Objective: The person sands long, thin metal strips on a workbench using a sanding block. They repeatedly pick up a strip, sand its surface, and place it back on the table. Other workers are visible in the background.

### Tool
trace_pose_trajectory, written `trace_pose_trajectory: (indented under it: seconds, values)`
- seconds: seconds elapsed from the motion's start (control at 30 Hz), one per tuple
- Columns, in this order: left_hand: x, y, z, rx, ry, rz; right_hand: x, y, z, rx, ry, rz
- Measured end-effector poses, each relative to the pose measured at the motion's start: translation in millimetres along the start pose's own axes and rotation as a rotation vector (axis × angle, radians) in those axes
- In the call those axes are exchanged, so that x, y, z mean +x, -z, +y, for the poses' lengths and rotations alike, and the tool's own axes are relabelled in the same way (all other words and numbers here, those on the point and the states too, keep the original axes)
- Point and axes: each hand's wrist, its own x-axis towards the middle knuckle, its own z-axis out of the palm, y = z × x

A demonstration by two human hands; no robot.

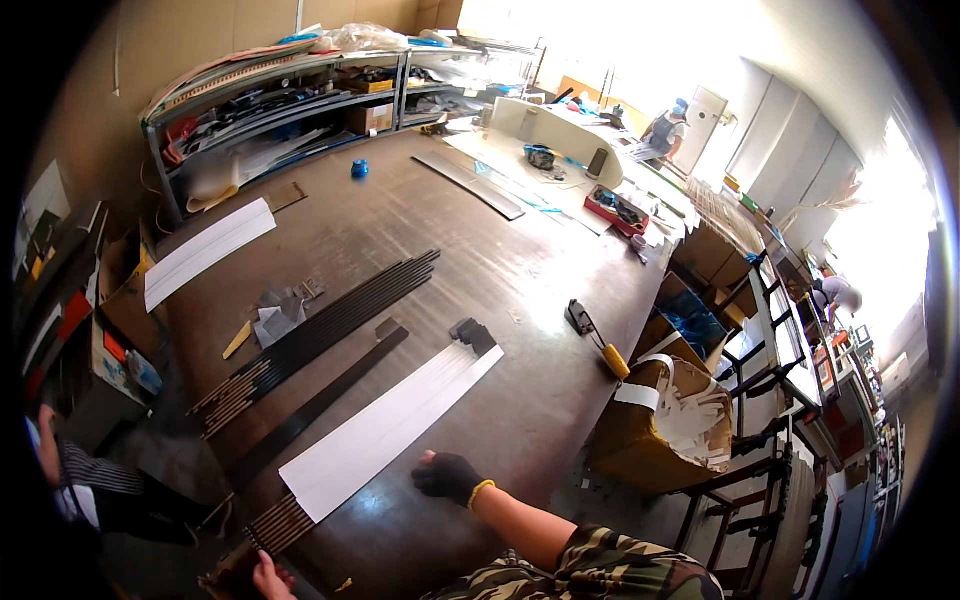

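Observation:
A long white panel lies slantwise on the brown table in front of me. Thin strips or rods stick out from its near end. My right hand, in a dark glove with a yellow cuff, is curled closed beside the panel's right edge; nothing shows in it. At the lower edge my left hand is bare-fingered and partly cut off, its fingers apart close to the strip ends. Small dark grey pieces lie at the panel's far end.
Left of the panel lie a dark flat strip and a bundle of black rods. A yellow-handled tool rests near the right edge. Beyond it stands a carton of white scraps. Another person stands at the left; shelves line the back.

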Motion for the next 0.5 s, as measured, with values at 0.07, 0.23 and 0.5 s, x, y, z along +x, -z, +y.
trace_pose_trajectory:
  seconds: [0.07,0.23,0.5]
  values:
    - [-37,-24,13,-0.126,0.006,-0.137,31,50,5,-0.399,0.117,-0.196]
    - [-38,-26,6,-0.120,-0.004,-0.105,49,27,12,-0.429,0.116,-0.055]
    - [-8,-20,3,-0.264,0.106,-0.147,23,-19,8,0.139,-0.029,-0.040]
